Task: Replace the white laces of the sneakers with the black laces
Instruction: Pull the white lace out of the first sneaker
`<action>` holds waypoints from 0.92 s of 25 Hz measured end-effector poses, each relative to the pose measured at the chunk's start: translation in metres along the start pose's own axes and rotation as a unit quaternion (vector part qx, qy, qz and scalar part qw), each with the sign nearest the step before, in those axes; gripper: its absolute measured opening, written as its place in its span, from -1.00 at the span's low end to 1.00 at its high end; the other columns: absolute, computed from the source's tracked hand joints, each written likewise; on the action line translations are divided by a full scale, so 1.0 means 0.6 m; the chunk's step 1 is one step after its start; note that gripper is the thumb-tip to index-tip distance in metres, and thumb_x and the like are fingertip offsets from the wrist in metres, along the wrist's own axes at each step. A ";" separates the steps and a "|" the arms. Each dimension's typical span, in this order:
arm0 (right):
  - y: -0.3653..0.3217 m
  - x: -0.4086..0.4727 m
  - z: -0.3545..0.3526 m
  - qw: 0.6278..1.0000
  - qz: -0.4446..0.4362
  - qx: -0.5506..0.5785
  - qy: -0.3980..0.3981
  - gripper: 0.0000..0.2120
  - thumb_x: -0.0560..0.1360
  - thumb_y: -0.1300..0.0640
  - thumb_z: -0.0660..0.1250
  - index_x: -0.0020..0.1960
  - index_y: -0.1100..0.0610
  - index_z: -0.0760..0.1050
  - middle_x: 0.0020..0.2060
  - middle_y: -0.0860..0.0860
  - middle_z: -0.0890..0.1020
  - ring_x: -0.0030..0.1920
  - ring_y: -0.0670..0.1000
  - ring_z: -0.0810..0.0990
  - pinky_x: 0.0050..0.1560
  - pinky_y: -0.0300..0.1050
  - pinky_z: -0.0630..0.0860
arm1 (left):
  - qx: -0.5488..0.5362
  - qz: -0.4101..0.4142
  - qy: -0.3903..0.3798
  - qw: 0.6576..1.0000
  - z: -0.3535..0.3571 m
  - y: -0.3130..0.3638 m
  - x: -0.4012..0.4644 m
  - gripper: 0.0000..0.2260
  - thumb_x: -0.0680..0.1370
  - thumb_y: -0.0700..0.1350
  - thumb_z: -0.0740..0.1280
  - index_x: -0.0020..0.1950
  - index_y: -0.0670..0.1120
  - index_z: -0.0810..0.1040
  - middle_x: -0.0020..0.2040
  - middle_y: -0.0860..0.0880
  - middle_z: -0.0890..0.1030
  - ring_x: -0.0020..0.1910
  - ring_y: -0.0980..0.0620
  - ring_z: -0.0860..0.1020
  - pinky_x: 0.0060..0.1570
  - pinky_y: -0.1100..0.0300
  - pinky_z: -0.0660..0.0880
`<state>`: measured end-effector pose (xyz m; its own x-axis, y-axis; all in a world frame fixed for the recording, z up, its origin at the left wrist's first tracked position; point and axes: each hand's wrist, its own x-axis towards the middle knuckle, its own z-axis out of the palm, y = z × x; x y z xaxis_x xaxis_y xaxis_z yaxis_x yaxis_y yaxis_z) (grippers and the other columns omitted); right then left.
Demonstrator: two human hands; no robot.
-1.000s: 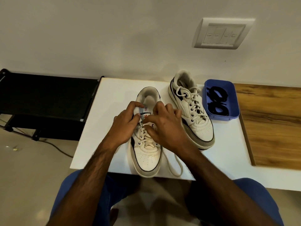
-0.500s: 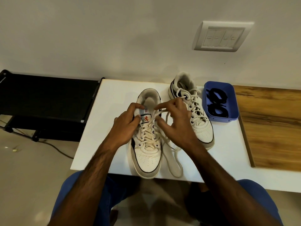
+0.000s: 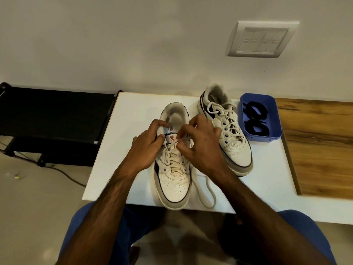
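The left hand [image 3: 148, 145] grips the near sneaker [image 3: 172, 165] at the left side of its collar, with the thumb and curled fingers clamped on the padded edge beside the tongue. The right hand [image 3: 200, 144] is positioned over the upper eyelets on the right side of the same shoe, its thumb and forefinger pinching a strand of the white lace [image 3: 205, 190] just beside the tongue label, which carries a red emblem. The remaining fingers of the right hand are curled loosely above the eyelet row. The lace is still crossed through the lower eyelets of the near sneaker, and a loose length of it runs off the right side of the shoe, forming a long loop on the white tabletop [image 3: 126, 150] that reaches the front edge. The near sneaker stands upright on its sole, toe pointing toward the person and slightly overhanging the front edge. The second sneaker [image 3: 227, 131] stands just to the right and farther back, toe angled toward the person, fully laced in white. A blue tray [image 3: 275, 134] sits immediately to the right of the second sneaker, near the rear of the tabletop, and contains the black laces [image 3: 255, 119] in coiled bundles. A wooden surface [image 3: 321, 150] adjoins the tabletop on the right. A black rack [image 3: 53, 115] stands to the left, against the wall. A white switch plate [image 3: 261, 40] is mounted on the wall above the tray.
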<state>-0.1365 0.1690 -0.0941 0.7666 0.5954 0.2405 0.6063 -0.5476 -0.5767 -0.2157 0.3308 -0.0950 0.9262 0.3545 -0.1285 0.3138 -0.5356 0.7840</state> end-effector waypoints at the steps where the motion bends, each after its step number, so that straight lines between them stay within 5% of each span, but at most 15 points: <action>1: 0.004 0.002 -0.007 0.998 0.025 0.053 0.029 -0.92 0.45 -0.02 0.35 -0.09 -0.04 0.55 -0.05 -0.08 0.39 0.03 -0.04 0.44 0.06 0.00 0.24 | -0.002 -0.001 0.000 1.000 -0.001 0.001 0.000 -0.75 0.69 -0.08 0.11 0.19 0.30 0.34 -0.14 0.16 0.62 -0.12 0.20 0.59 0.22 -0.23 0.44; 4: 0.019 0.012 -0.038 0.972 0.077 0.194 0.104 -0.96 0.46 0.09 0.31 -0.14 0.05 0.48 -0.11 -0.07 0.46 -0.11 -0.13 0.48 -0.01 -0.09 0.43 | 0.004 0.000 -0.003 1.000 -0.004 -0.003 0.001 -0.74 0.69 -0.10 0.12 0.19 0.30 0.35 -0.13 0.11 0.62 -0.12 0.16 0.57 0.22 -0.23 0.43; 6: 0.032 0.016 -0.062 0.946 0.099 0.302 0.063 -0.92 0.47 0.18 0.23 -0.16 0.17 0.47 -0.23 -0.07 0.50 -0.22 -0.15 0.44 -0.15 -0.27 0.38 | 0.010 0.002 -0.010 1.000 -0.003 -0.005 0.002 -0.79 0.70 -0.05 0.13 0.20 0.29 0.36 -0.14 0.12 0.61 -0.10 0.16 0.56 0.22 -0.22 0.42; 9: 0.060 0.016 -0.096 0.924 0.072 0.372 -0.052 -0.89 0.41 0.25 0.17 -0.25 0.18 0.45 -0.33 -0.07 0.48 -0.26 -0.11 0.42 -0.20 -0.29 0.38 | 0.085 0.057 0.023 0.994 0.002 -0.008 0.005 -0.84 0.65 0.14 0.17 0.22 0.28 0.43 -0.06 0.18 0.49 -0.02 0.14 0.46 0.17 -0.13 0.38; 13: 0.091 0.013 -0.113 0.964 0.036 0.182 -0.193 -0.74 0.38 0.04 0.13 -0.31 0.22 0.42 -0.35 0.12 0.46 -0.31 0.01 0.43 -0.22 -0.02 0.43 | 0.208 0.152 0.056 0.965 0.001 0.003 -0.001 -0.75 0.50 0.24 0.23 0.07 0.18 0.56 -0.01 0.11 0.33 0.07 0.12 0.31 0.04 0.10 0.16; 16: 0.098 0.012 -0.103 0.974 -0.004 -0.008 -0.226 -0.68 0.38 -0.01 0.13 -0.26 0.20 0.52 -0.32 0.04 0.50 -0.28 0.03 0.48 -0.17 0.14 0.51 | 0.240 0.170 0.042 0.955 0.001 0.009 -0.007 -0.78 0.41 0.18 0.31 0.00 0.16 0.59 0.00 0.11 0.31 0.08 0.08 0.32 0.02 0.12 0.10; 18: 0.084 0.011 -0.091 0.986 -0.036 -0.010 -0.165 -0.79 0.44 0.06 0.22 -0.04 0.06 0.59 -0.22 -0.11 0.52 -0.22 -0.09 0.50 -0.12 0.07 0.54 | 0.240 0.158 0.039 0.957 0.002 0.008 -0.006 -0.81 0.39 0.14 0.37 -0.02 0.17 0.61 0.00 0.11 0.32 0.08 0.08 0.32 0.02 0.12 0.09; 21: 0.057 0.010 -0.071 0.984 -0.085 0.092 -0.127 -0.52 0.53 0.24 0.32 0.41 -0.06 0.43 -0.09 -0.17 0.50 -0.14 -0.12 0.52 -0.11 -0.18 0.51 | 0.241 0.150 0.042 0.958 0.009 0.009 -0.005 -0.84 0.42 0.09 0.48 -0.03 0.15 0.62 0.01 0.09 0.32 0.10 0.06 0.33 0.04 0.11 0.09; 23: 0.052 0.010 -0.050 0.982 -0.122 0.044 -0.136 -0.52 0.55 0.22 0.37 0.43 -0.05 0.41 -0.03 -0.07 0.51 -0.07 -0.05 0.51 -0.06 -0.03 0.54 | 0.221 0.144 0.047 0.963 0.013 0.012 -0.005 -0.86 0.45 0.01 0.53 -0.04 0.12 0.63 0.01 0.09 0.32 0.11 0.07 0.34 0.05 0.09 0.13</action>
<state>-0.1066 0.1380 -0.0870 0.5082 0.8442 0.1704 0.7359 -0.3229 -0.5951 -0.2144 0.3200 -0.0941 0.9716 0.1986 0.1283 0.1236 -0.8892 0.4405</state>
